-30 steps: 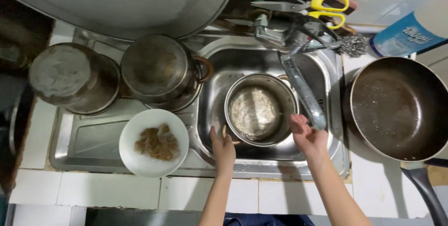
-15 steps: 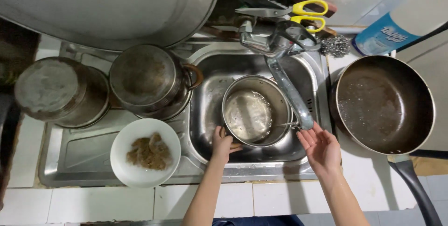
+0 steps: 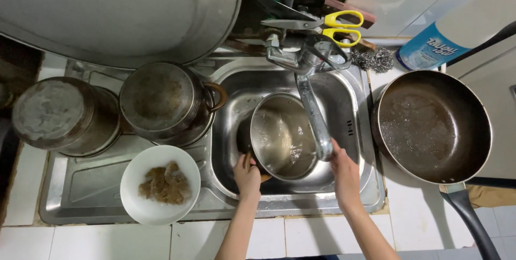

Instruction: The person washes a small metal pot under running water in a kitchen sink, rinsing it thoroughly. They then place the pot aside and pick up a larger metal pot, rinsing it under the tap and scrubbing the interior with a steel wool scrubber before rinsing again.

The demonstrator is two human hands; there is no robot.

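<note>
Your left hand (image 3: 247, 177) curled its fingers over the near rim of the pot (image 3: 283, 136), which sat tilted in the sink (image 3: 355, 125) under the tap (image 3: 314, 120). Your right hand (image 3: 344, 171) closed round the tap's spout end. Rinsing looked underway; next you'd likely need water running into the pot.

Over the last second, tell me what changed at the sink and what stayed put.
The right hand first drew back from the steel pot toward the sink's front edge, then came forward to the tap spout, where it now rests. The left hand moved onto the pot's near rim and holds it; the pot now sits tilted. The white bowl, frying pan and the two upturned pots did not move.
</note>
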